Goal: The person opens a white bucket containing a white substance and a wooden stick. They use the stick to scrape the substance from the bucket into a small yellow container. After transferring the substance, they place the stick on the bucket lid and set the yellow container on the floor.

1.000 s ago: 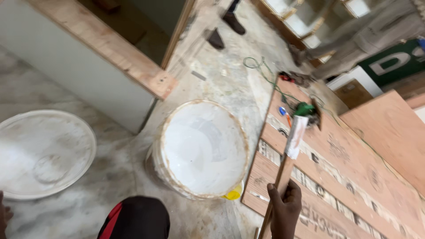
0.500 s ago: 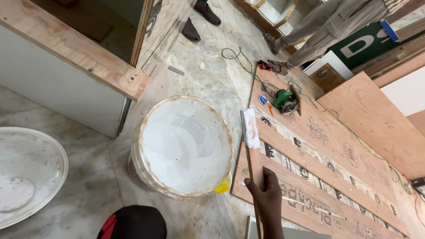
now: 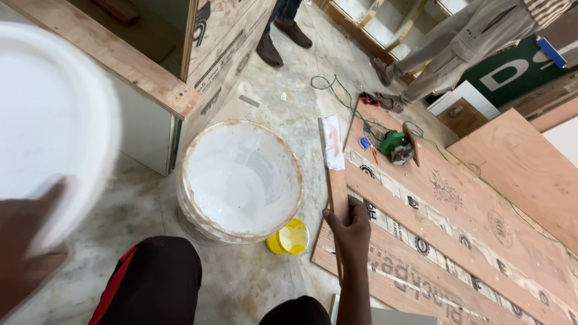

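Right hand (image 3: 349, 225) clamped on a paste-tipped wooden strip (image 3: 335, 174), beside the open bucket (image 3: 241, 177); left hand (image 3: 30, 241) blurred, its grip clamped on a white lid (image 3: 54, 114).

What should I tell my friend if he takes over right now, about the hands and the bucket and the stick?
Right hand: gripping a flat wooden stick near its lower part; the stick's far end is coated white.
Left hand: blurred at the left edge, holding up a big white lid.
Bucket: open on the floor, white paint inside, left of the stick. A small yellow cup sits by its base.
Plywood boards lie on the right with a green power tool on them.
Done: lid is off and the stick tip is already white.
Left: the stick is outside the bucket now.
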